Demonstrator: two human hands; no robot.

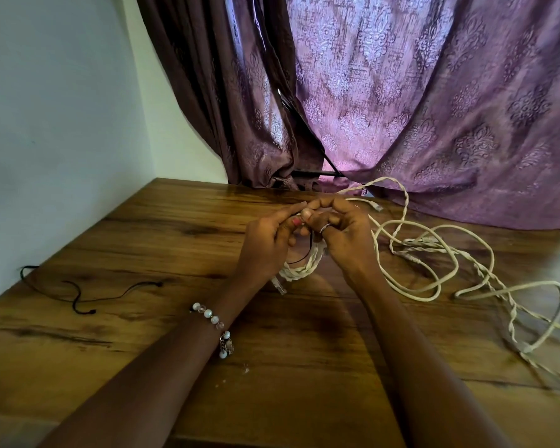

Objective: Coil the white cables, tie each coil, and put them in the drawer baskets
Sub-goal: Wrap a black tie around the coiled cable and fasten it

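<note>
white cable coil (299, 270) hangs just below and between the two hands, above the wooden table (143, 334). the left hand (265, 244) and right hand (346, 237) meet fingertip to fingertip over it, pinching a thin black tie (309, 250). loose white cables (434, 253) sprawl right of the right hand; another black string (78, 294) lies well left.

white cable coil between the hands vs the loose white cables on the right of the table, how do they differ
The white cable coil is wound into a tight small bundle; the loose white cables sprawl in wide open loops. The coil sits between the left hand and right hand with a thin black tie string across it; the loose cables lie untouched and untied. Both lie on the wooden table.
</note>
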